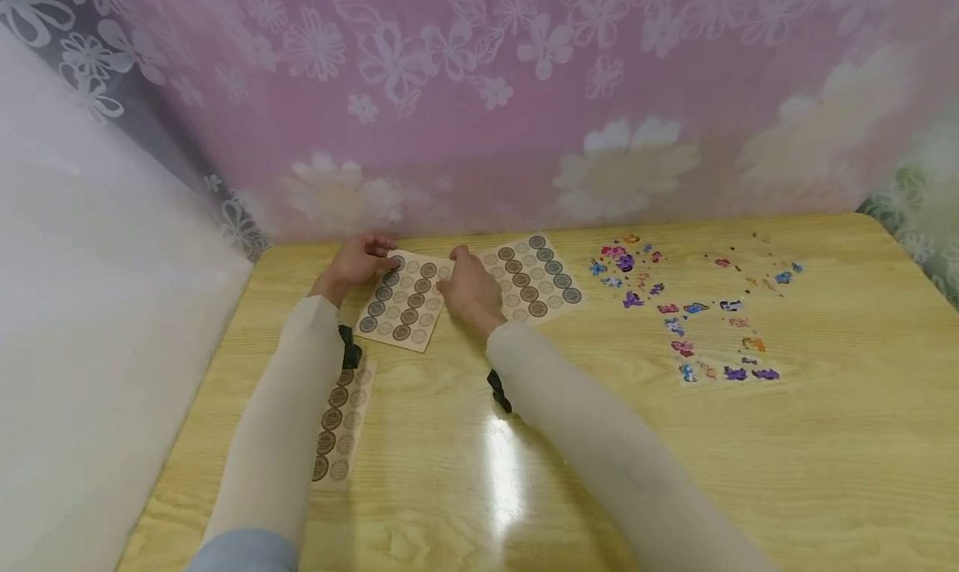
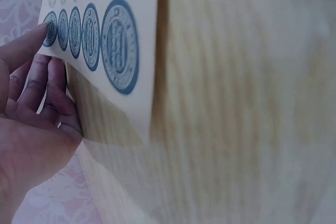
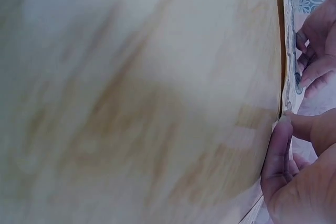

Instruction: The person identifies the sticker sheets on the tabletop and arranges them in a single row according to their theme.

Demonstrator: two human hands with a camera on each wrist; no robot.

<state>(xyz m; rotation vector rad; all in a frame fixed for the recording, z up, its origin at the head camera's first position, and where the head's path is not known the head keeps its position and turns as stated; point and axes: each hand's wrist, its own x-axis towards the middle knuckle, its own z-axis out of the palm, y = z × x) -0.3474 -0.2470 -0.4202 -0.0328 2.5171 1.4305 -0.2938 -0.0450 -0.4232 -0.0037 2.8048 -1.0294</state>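
A cream sheet printed with rows of round seal-like stickers point(image 1: 403, 301), some dark blue-grey, some brown and some pale, is held between both hands at the back left of the table. My left hand point(image 1: 355, 264) pinches its far left corner, with the thumb over the printed face and the other fingers behind it in the left wrist view. Its right edge is pinched by my right hand point(image 1: 475, 293), seen in the right wrist view with thumb and finger at the paper's edge. A similar sheet point(image 1: 550, 293) lies just right of that hand, partly covered by it.
Another round-seal sheet point(image 1: 352, 439) lies partly under the left forearm. Right of centre, colourful small stickers lie in a loose cluster point(image 1: 625, 262); a clear sheet with stickers round its border point(image 1: 712, 347) lies nearer. A flowered pink wall covering point(image 1: 479, 139) stands behind the table point(image 1: 847, 472).
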